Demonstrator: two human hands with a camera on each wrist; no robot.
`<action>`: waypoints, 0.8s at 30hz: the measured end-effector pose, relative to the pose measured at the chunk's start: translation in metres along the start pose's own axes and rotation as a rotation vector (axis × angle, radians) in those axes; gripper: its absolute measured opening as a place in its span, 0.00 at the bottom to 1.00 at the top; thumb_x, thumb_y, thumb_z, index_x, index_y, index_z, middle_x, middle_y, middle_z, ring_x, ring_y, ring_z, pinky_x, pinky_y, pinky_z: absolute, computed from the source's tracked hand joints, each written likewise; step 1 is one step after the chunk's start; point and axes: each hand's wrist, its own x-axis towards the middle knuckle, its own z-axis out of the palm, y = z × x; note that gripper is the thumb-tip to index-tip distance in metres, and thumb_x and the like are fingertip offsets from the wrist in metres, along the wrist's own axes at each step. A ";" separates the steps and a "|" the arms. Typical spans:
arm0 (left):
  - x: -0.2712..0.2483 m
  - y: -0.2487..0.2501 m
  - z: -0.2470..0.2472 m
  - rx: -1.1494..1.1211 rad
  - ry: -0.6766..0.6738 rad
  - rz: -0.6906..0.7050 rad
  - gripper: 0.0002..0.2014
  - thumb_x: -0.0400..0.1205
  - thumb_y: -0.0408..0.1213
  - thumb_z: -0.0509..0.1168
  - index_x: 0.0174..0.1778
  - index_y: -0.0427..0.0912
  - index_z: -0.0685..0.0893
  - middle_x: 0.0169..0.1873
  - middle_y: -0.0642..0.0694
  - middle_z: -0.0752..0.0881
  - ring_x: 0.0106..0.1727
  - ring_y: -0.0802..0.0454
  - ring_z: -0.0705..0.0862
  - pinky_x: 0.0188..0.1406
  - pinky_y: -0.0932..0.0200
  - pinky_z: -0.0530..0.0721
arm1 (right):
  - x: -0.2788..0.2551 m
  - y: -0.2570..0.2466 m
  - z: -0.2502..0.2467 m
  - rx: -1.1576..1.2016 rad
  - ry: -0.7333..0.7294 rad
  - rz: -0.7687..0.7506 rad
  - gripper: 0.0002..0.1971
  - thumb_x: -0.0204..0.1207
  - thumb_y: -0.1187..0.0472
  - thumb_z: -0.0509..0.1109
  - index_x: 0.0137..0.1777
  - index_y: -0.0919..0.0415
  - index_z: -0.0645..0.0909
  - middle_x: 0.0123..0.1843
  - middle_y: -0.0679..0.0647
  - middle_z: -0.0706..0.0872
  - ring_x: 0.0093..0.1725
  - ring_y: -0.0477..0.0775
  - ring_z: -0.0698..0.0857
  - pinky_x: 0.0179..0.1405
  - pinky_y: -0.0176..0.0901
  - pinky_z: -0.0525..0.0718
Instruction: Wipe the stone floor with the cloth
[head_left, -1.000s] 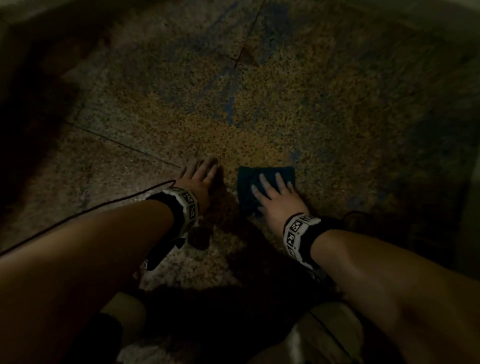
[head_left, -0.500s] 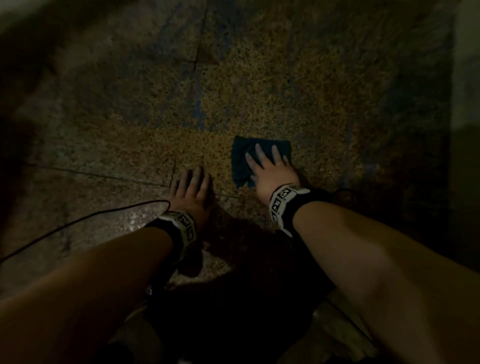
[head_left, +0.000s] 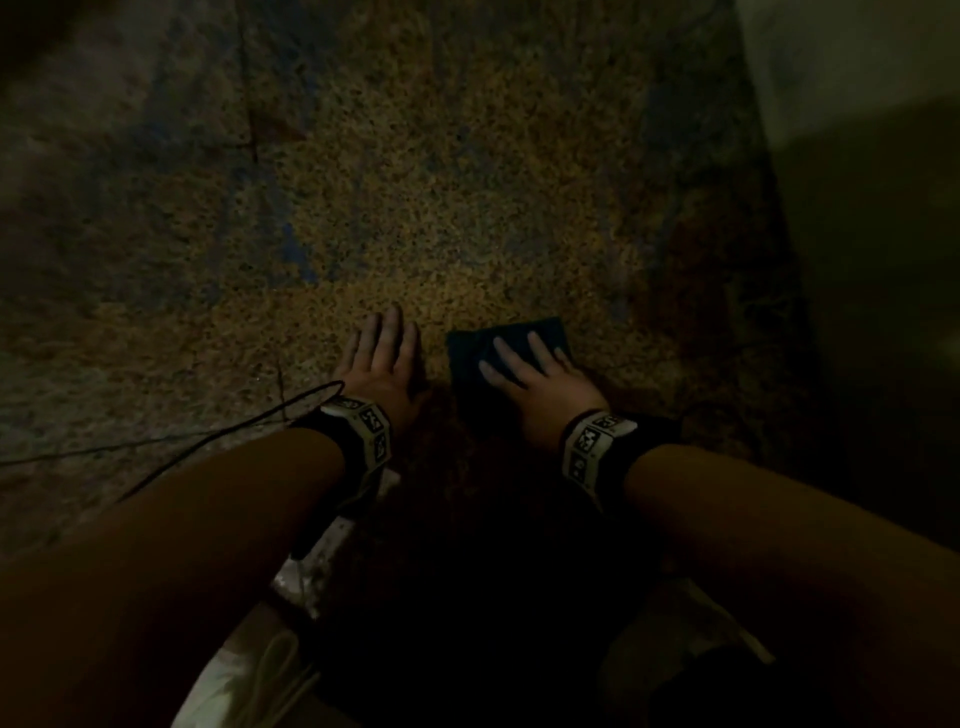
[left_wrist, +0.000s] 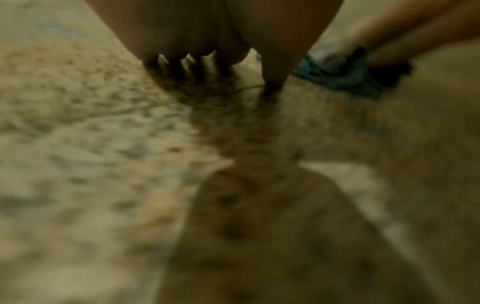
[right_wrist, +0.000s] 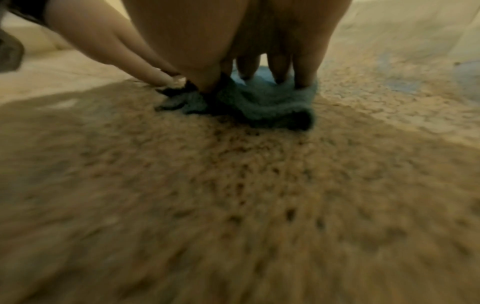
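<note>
A small dark teal cloth (head_left: 540, 332) lies flat on the speckled stone floor (head_left: 467, 208), lit by a dim patch of light. My right hand (head_left: 524, 364) presses down on it with straight, spread fingers; in the right wrist view the fingertips (right_wrist: 280, 79) dig into the bunched cloth (right_wrist: 265, 102). My left hand (head_left: 382, 348) rests flat on the bare floor just left of the cloth, fingers straight and together, holding nothing. The left wrist view shows that cloth (left_wrist: 345, 80) to its right, under the other hand.
A thin black cable (head_left: 171, 447) runs from my left wristband across the floor to the left. A pale wall (head_left: 852, 67) rises at the right edge. Floor joints (head_left: 249, 104) cross the slabs at the left. My knees and pale clothing sit at the bottom.
My right hand slid the cloth away from me half a second ago and has now drawn it back level with the left hand. The left hand stays planted on the floor.
</note>
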 end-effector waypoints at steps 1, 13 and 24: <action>0.000 -0.002 0.000 0.011 0.003 0.012 0.38 0.85 0.61 0.40 0.81 0.45 0.28 0.79 0.44 0.25 0.81 0.43 0.29 0.80 0.48 0.34 | 0.002 -0.001 -0.005 0.020 0.005 0.005 0.34 0.86 0.57 0.53 0.83 0.43 0.34 0.83 0.47 0.28 0.82 0.64 0.31 0.81 0.59 0.40; -0.002 -0.015 -0.015 -0.220 -0.012 -0.095 0.37 0.86 0.59 0.43 0.82 0.45 0.32 0.80 0.47 0.27 0.82 0.43 0.30 0.80 0.47 0.36 | 0.048 -0.012 -0.070 0.078 0.068 0.222 0.28 0.89 0.52 0.44 0.84 0.44 0.35 0.84 0.48 0.30 0.83 0.65 0.35 0.82 0.62 0.46; 0.008 0.004 -0.026 -0.087 -0.003 0.042 0.36 0.87 0.56 0.45 0.82 0.46 0.31 0.80 0.47 0.27 0.81 0.44 0.29 0.80 0.48 0.36 | -0.002 0.025 -0.017 -0.023 -0.064 0.079 0.32 0.89 0.59 0.49 0.83 0.45 0.33 0.83 0.49 0.27 0.82 0.68 0.33 0.81 0.61 0.46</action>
